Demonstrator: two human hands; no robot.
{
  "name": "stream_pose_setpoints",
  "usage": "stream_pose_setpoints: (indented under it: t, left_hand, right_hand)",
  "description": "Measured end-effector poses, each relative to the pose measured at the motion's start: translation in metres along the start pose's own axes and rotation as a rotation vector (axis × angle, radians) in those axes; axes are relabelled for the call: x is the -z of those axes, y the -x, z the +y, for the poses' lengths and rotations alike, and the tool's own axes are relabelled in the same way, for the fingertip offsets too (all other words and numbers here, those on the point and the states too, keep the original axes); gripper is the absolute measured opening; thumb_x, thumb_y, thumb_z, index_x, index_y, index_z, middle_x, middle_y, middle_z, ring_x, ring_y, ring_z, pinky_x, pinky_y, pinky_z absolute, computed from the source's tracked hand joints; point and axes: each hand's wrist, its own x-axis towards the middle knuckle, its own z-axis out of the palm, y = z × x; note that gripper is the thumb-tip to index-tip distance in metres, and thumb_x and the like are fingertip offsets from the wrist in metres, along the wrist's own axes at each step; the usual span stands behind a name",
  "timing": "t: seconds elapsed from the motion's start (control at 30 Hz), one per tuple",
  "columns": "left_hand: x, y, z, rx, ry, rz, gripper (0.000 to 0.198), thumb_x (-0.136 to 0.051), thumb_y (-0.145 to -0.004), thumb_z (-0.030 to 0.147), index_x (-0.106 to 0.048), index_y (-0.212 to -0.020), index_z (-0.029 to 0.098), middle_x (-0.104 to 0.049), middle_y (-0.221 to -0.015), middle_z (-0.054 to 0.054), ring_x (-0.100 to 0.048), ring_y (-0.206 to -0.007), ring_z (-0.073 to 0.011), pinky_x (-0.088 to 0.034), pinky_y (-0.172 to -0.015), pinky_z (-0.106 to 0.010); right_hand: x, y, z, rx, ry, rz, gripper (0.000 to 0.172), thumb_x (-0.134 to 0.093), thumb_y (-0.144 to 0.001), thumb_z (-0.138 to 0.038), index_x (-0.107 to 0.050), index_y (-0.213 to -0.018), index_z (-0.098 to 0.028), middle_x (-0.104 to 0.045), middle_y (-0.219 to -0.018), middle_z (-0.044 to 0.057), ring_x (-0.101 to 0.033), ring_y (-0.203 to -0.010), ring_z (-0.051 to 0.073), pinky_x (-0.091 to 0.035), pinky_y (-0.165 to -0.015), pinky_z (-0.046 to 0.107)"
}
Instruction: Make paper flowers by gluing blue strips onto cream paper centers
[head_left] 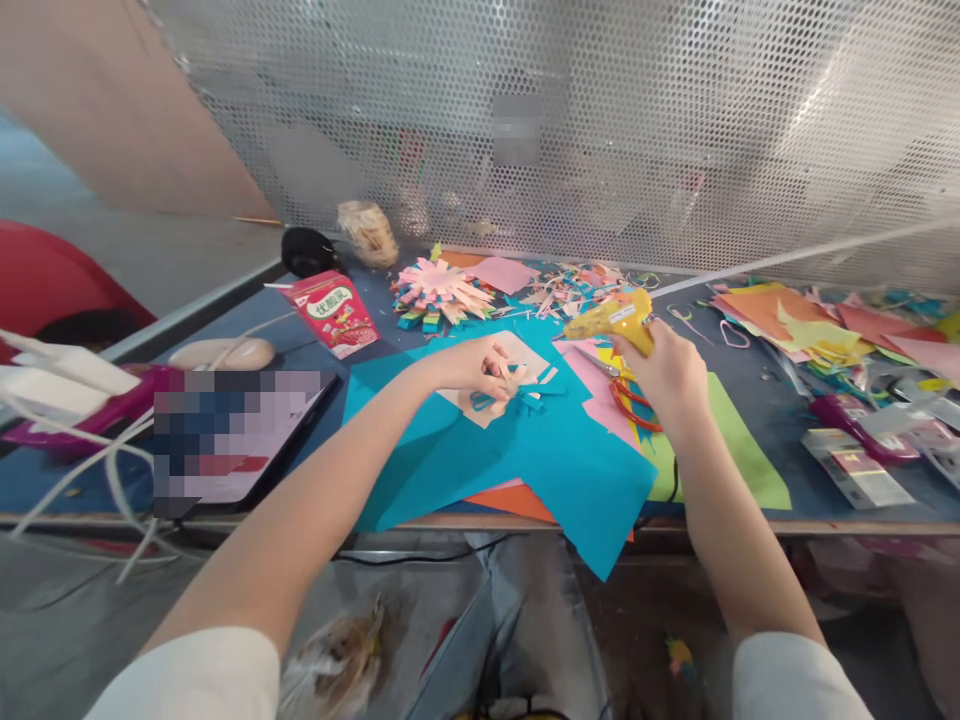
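Note:
My right hand is wrapped round the handle of a yellow hot glue gun, its nozzle pointing left. Closed fingers of my left hand pinch fringed paper strips, cream and blue, above a cream paper piece. Beneath lie large blue paper sheets, one corner hanging over the table's front edge. Under the glue gun rest red-handled scissors, partly covered by my right hand. A fringed paper flower in pink, blue and green sits behind my left hand.
On the left are a tablet, a pink drink carton and white cables. Paper scraps lie along the perforated metal panel. Coloured paper and a purple-handled tool are at right.

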Motion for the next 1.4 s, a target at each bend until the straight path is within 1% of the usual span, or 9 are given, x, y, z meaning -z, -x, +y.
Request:
stream_pose_setpoints:
  t: [0.17, 0.3, 0.43, 0.57, 0.67, 0.77, 1.03, 1.13, 1.4]
  left_hand:
    - [0.002, 0.004, 0.006, 0.001, -0.012, -0.016, 0.049, -0.072, -0.057, 0.046, -0.061, -0.095, 0.018, -0.066, -0.082, -0.001, -0.058, -0.077, -0.0185, -0.037, -0.063, -0.023]
    - [0.006, 0.008, 0.007, -0.047, 0.004, 0.006, 0.045, -0.073, -0.058, 0.05, -0.06, -0.085, 0.016, -0.064, -0.083, -0.002, -0.058, -0.078, -0.0183, -0.038, -0.064, -0.024]
    - [0.009, 0.015, 0.005, -0.048, 0.275, -0.017, 0.045, -0.075, -0.058, 0.045, -0.054, -0.087, 0.018, -0.065, -0.082, -0.002, -0.063, -0.079, -0.0192, -0.043, -0.065, -0.025]
    - [0.01, 0.021, 0.009, -0.056, 0.507, 0.073, 0.043, -0.078, -0.057, 0.036, -0.05, -0.083, 0.017, -0.064, -0.072, 0.0, -0.062, -0.066, -0.0142, -0.042, -0.055, -0.022]
    - [0.01, 0.025, 0.016, -0.017, 0.636, 0.162, 0.047, -0.081, -0.056, 0.029, -0.05, -0.088, 0.016, -0.061, -0.065, 0.003, -0.056, -0.052, -0.0089, -0.042, -0.049, -0.021]
    - [0.01, 0.027, 0.024, -0.005, 0.791, 0.216, 0.052, -0.083, -0.051, 0.025, -0.049, -0.089, 0.016, -0.061, -0.065, 0.003, -0.057, -0.053, -0.0094, -0.046, -0.05, -0.022]
    - [0.002, 0.027, 0.03, -0.113, 0.88, 0.244, 0.045, -0.081, -0.055, 0.026, -0.051, -0.087, 0.016, -0.06, -0.056, 0.004, -0.052, -0.042, -0.0068, -0.033, -0.039, -0.017]
    - [-0.002, 0.023, 0.027, -0.149, 0.857, 0.271, 0.04, -0.079, -0.058, 0.025, -0.052, -0.086, 0.015, -0.06, -0.056, 0.004, -0.05, -0.042, -0.0059, -0.028, -0.037, -0.017]
    - [-0.006, 0.025, 0.029, -0.144, 0.76, 0.313, 0.038, -0.078, -0.061, 0.025, -0.056, -0.09, 0.014, -0.061, -0.062, 0.002, -0.052, -0.047, -0.0063, -0.037, -0.044, -0.019]
  right_hand:
    - [-0.024, -0.021, 0.018, -0.085, -0.262, 0.096, 0.038, -0.045, -0.085, -0.053, -0.058, -0.085, -0.017, -0.065, -0.078, 0.008, -0.057, -0.069, 0.019, -0.033, -0.057, 0.027]
    - [-0.043, -0.032, 0.022, -0.096, -0.225, -0.053, 0.036, -0.041, -0.089, -0.047, -0.059, -0.081, -0.017, -0.067, -0.08, 0.01, -0.059, -0.072, 0.019, -0.034, -0.059, 0.027]
    - [-0.046, -0.034, 0.017, -0.176, -0.093, -0.175, 0.042, -0.035, -0.091, -0.047, -0.063, -0.094, -0.015, -0.067, -0.096, 0.016, -0.063, -0.086, 0.024, -0.04, -0.067, 0.029]
    - [-0.042, -0.031, 0.012, -0.198, -0.011, -0.229, 0.041, -0.044, -0.087, -0.045, -0.065, -0.096, -0.011, -0.065, -0.101, 0.022, -0.061, -0.097, 0.033, -0.043, -0.076, 0.039]
    - [-0.04, -0.026, 0.009, -0.079, -0.042, -0.113, 0.031, -0.048, -0.085, -0.037, -0.065, -0.093, -0.012, -0.063, -0.104, 0.021, -0.057, -0.102, 0.034, -0.041, -0.083, 0.045]
    - [-0.04, -0.018, 0.004, 0.201, -0.311, -0.027, 0.021, -0.048, -0.084, -0.029, -0.065, -0.088, -0.016, -0.065, -0.094, 0.013, -0.058, -0.092, 0.025, -0.043, -0.083, 0.039]
    - [-0.033, 0.003, -0.013, 0.534, -0.983, -0.5, 0.029, -0.048, -0.085, -0.043, -0.063, -0.08, -0.019, -0.063, -0.07, 0.002, -0.055, -0.06, 0.012, -0.045, -0.058, 0.026]
    - [-0.026, 0.006, -0.015, 0.593, -1.064, -0.548, 0.04, -0.047, -0.086, -0.05, -0.063, -0.07, -0.018, -0.06, -0.06, 0.001, -0.05, -0.053, 0.01, -0.042, -0.053, 0.024]
    - [-0.028, 0.009, -0.018, 0.56, -1.124, -0.58, 0.049, -0.049, -0.083, -0.058, -0.065, -0.061, -0.017, -0.056, -0.049, -0.001, -0.043, -0.044, 0.007, -0.034, -0.046, 0.022]
